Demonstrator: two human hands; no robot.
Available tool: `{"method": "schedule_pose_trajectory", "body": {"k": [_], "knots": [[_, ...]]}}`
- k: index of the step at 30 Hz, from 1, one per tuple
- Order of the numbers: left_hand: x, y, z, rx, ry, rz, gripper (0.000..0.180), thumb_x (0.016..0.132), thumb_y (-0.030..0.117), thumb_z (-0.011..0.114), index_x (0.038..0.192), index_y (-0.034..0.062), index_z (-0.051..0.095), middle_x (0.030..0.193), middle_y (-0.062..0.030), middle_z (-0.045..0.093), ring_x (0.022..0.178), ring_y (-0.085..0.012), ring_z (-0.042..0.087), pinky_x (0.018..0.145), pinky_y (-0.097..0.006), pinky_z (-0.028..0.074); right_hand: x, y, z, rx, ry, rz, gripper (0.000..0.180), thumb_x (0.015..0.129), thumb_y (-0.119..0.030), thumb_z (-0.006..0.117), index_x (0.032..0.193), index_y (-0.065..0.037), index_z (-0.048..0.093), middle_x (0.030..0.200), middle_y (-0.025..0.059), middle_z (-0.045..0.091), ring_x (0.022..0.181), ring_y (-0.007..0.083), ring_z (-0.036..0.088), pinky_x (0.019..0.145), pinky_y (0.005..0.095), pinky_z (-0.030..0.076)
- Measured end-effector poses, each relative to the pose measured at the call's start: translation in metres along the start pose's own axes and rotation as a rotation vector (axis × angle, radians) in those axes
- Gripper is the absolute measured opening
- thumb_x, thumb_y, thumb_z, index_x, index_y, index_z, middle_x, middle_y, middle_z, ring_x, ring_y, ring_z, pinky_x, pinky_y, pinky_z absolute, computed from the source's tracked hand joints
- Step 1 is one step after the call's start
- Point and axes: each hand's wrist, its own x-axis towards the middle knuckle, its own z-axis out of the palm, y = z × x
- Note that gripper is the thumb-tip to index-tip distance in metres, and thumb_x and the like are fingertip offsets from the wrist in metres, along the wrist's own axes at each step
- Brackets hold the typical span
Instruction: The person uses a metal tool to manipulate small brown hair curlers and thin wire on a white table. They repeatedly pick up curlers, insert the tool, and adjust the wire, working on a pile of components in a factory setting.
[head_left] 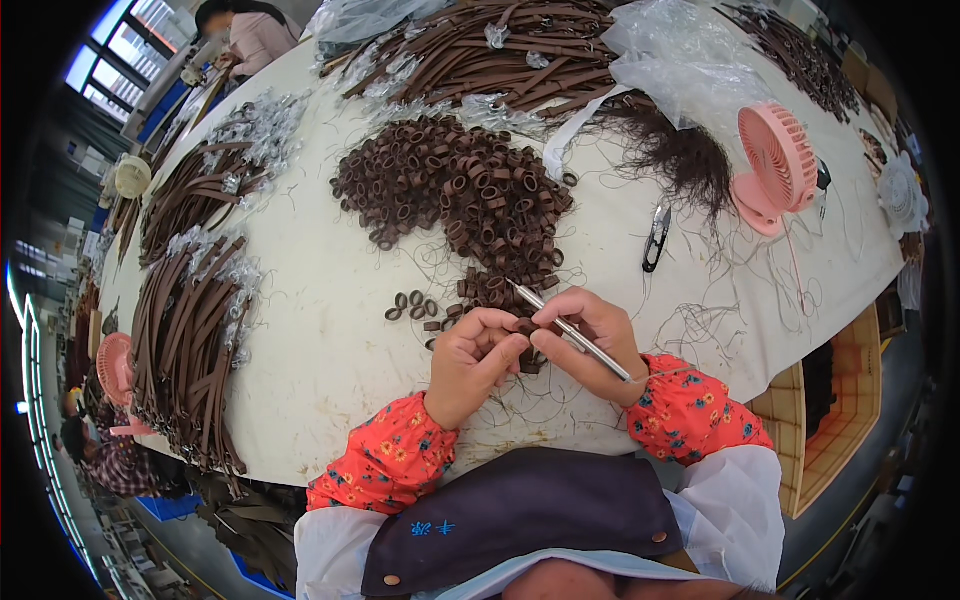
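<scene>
both hands met just above the near table edge (330,400), fingertips touching. left hand (472,362) was curled shut, pinching a small brown loop (521,327) btwn thumb & forefinger. right hand (592,345) was closed round a thin metal tool (570,331), held like a pen. tool's long axis ran diagonal: butt end low-right over the right wrist, tip up-left, pointing away from the person twd the big pile of brown loops (455,190). loop sat right at the tool shaft, btwn the two hands, w/ left hand nearer as it held it; its own axis too small to tell. a few loose loops (410,303) lay just left of the hands. black snips (656,238) well apart, up-right; pink fan (775,165) beyond.
</scene>
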Motion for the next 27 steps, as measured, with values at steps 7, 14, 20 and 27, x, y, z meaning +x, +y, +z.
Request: {"method": "schedule_pose_trajectory", "body": {"k": [7, 14, 20, 27], "knots": [[0.002, 0.005, -0.006, -0.008, 0.01, -0.036, 0.01, 0.091, 0.008, 0.061, 0.098, 0.0021, 0.057, 0.069, 0.0022, 0.058, 0.055, -0.0011, 0.048, 0.046, -0.016, 0.035, 0.001, -0.013, -0.001, 0.108, 0.069, 0.153, 0.019, 0.091, -0.01, 0.059, 0.108, -0.002, 0.057, 0.087, 0.006, 0.063, 0.081, 0.0124, 0.062, 0.075, 0.0256, 0.048], [0.002, 0.006, -0.005, 0.028, 0.047, 0.018, 0.01, 0.092, 0.011, 0.059, 0.096, 0.0013, 0.056, 0.07, 0.0038, 0.056, 0.057, -0.0009, 0.047, 0.05, -0.016, 0.035, 0.005, -0.012, -0.021, 0.335, 0.003, 0.075, 0.025, 0.099, -0.018, 0.042, 0.097, 0.003, 0.056, 0.076, 0.0073, 0.06, 0.066, 0.0138, 0.061, 0.073, 0.0262, 0.048], [0.002, 0.004, -0.004, 0.044, 0.022, 0.023, 0.011, 0.092, 0.011, 0.059, 0.096, 0.0012, 0.056, 0.069, 0.0042, 0.055, 0.057, -0.0006, 0.046, 0.051, -0.016, 0.035, 0.004, -0.015, -0.017, 0.365, 0.012, 0.136, 0.025, 0.099, -0.019, 0.042, 0.098, 0.002, 0.056, 0.07, 0.0062, 0.058, 0.068, 0.0138, 0.061, 0.068, 0.0268, 0.049], [0.001, 0.006, -0.004, 0.054, 0.013, 0.022, 0.011, 0.092, 0.011, 0.059, 0.095, 0.0011, 0.057, 0.068, 0.0044, 0.055, 0.057, -0.0005, 0.046, 0.051, -0.016, 0.035, 0.004, -0.013, -0.017, 0.371, 0.003, 0.12, 0.025, 0.099, -0.019, 0.043, 0.098, 0.002, 0.056, 0.069, 0.0056, 0.058, 0.068, 0.0131, 0.061, 0.067, 0.0264, 0.048]]}}
